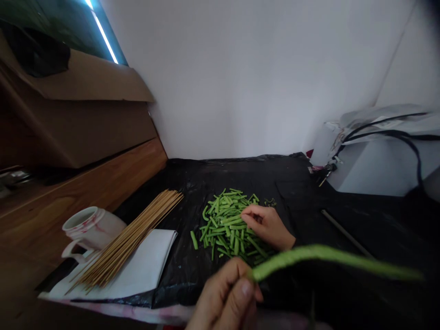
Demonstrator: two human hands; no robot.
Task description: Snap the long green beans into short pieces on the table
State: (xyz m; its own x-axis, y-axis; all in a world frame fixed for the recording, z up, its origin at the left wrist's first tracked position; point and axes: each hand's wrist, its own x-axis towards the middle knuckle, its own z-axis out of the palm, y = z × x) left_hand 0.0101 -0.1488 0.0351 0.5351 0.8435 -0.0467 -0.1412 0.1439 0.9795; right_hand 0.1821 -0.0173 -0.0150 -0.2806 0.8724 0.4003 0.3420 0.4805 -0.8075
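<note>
My left hand (225, 298) is at the bottom centre, thumb and fingers pinched on the end of a long green bean (330, 259) that stretches away to the right, blurred. My right hand (268, 224) reaches in from the right and rests on a pile of cut green bean pieces (225, 224) on the black plastic sheet (192, 270). Its fingers are curled together, the tips pinching a cut piece at the pile's right side. Its wrist passes behind the long bean.
A bundle of bamboo skewers (129, 240) lies slanted across a white paper (144, 268) on the left, beside a white mug (89, 227). A wooden ledge (85, 192) and cardboard boxes stand left. A white bag with black cords (385, 146) sits at the right.
</note>
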